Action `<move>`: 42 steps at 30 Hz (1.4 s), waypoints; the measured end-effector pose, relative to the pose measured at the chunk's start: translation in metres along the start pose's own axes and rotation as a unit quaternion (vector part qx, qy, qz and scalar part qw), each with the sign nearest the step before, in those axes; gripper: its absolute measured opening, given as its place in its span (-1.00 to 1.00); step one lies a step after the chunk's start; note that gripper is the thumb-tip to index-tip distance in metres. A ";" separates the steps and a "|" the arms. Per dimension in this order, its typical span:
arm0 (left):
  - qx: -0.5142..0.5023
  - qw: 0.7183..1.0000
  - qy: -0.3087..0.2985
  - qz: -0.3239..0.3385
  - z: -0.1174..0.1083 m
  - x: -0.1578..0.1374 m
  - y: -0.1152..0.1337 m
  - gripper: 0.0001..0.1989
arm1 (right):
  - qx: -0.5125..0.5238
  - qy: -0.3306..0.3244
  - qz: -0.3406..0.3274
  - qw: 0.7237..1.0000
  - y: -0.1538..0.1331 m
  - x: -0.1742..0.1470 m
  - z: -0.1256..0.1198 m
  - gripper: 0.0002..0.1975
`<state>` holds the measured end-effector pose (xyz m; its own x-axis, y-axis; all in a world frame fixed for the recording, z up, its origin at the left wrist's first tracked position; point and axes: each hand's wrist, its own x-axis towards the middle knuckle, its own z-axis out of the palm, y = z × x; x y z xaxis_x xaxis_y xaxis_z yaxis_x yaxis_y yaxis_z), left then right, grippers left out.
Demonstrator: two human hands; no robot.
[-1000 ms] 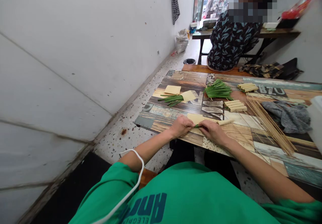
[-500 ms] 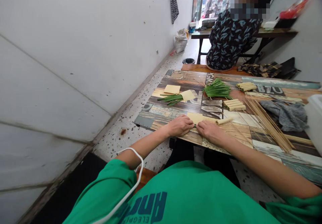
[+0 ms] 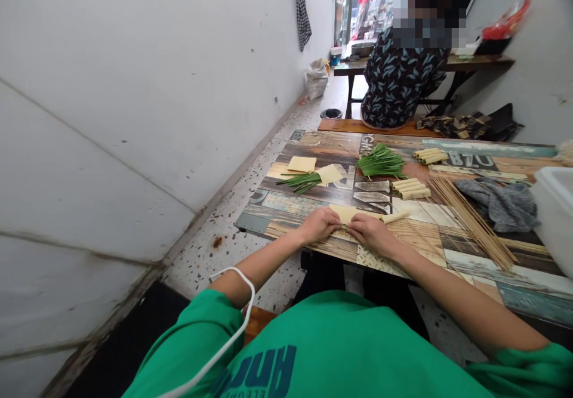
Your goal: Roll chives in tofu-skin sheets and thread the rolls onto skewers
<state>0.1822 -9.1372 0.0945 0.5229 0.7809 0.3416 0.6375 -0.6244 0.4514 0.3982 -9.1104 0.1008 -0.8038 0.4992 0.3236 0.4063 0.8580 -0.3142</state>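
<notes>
Both hands are at the table's near edge, closed on a pale yellow tofu skin sheet [image 3: 344, 213]. My left hand [image 3: 320, 225] pinches its near left corner, and my right hand [image 3: 369, 232] grips the near right side. Between the fingertips the near edge is curled over, with a little green showing. A finished tofu skin roll [image 3: 394, 216] lies just beyond my right hand. Farther off, green chives [image 3: 301, 181] lie partly under another sheet [image 3: 329, 173], beside a flat sheet [image 3: 301, 164]. A bigger chive bundle [image 3: 380, 162] rests mid-table.
Stacked rolls [image 3: 410, 188] and more rolls [image 3: 430, 156] lie to the right. Thin wooden skewers [image 3: 474, 222], a grey cloth [image 3: 496, 204] and a white plastic tub [image 3: 555, 207] occupy the right side. A person [image 3: 403, 79] sits on a bench beyond the table.
My fingers have curled the sheet's near edge further, and less green shows between them. The hands stay close together at the same spot. The view has shifted slightly.
</notes>
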 end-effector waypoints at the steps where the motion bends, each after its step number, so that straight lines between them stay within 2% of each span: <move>1: -0.011 1.000 0.000 -0.012 -0.001 0.000 0.000 -0.84 | 0.020 0.003 0.008 1.000 0.001 0.000 0.001 -0.69; 5: -0.023 0.999 0.022 -0.035 -0.001 -0.004 0.001 -0.89 | 0.044 0.004 0.034 0.998 0.000 0.002 0.000 -0.77; 8: -0.003 0.999 0.033 -0.017 0.002 -0.007 0.002 -0.87 | 0.037 -0.024 0.019 0.999 -0.001 0.003 -0.006 -0.77; 13: 0.033 0.998 0.041 0.019 0.004 -0.008 0.004 -0.77 | 0.090 -0.049 0.008 0.995 0.004 0.004 -0.013 -0.75; 17: 0.040 0.997 0.054 0.034 0.004 -0.010 0.002 -0.76 | 0.085 -0.040 0.013 0.995 0.005 0.006 -0.010 -0.81; 26: 0.000 0.994 0.104 0.045 0.009 -0.016 0.000 -0.74 | 0.099 0.025 0.032 0.994 0.003 0.002 -0.010 -0.84; 32: -0.006 0.995 0.091 0.041 0.009 -0.013 0.003 -0.74 | 0.071 -0.060 -0.009 0.996 -0.003 -0.001 -0.019 -0.79; 36: -0.015 0.998 0.059 -0.010 0.003 -0.010 0.003 -0.82 | 0.059 -0.024 0.043 0.997 -0.005 -0.002 -0.012 -0.73; 39: -0.036 0.997 0.028 -0.056 -0.002 -0.006 0.001 -0.90 | 0.100 0.001 0.108 0.989 -0.001 -0.001 -0.004 -0.78; 42: -0.073 0.995 -0.010 -0.069 -0.008 0.000 0.000 -0.92 | 0.123 0.010 0.168 0.978 0.001 0.001 0.000 -0.83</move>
<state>0.1779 -9.1374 0.1012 0.4485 0.8575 0.2521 0.6164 -0.5010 0.6075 0.3982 -9.1094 0.1011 -0.6336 0.7521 0.1816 0.5270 0.5914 -0.6104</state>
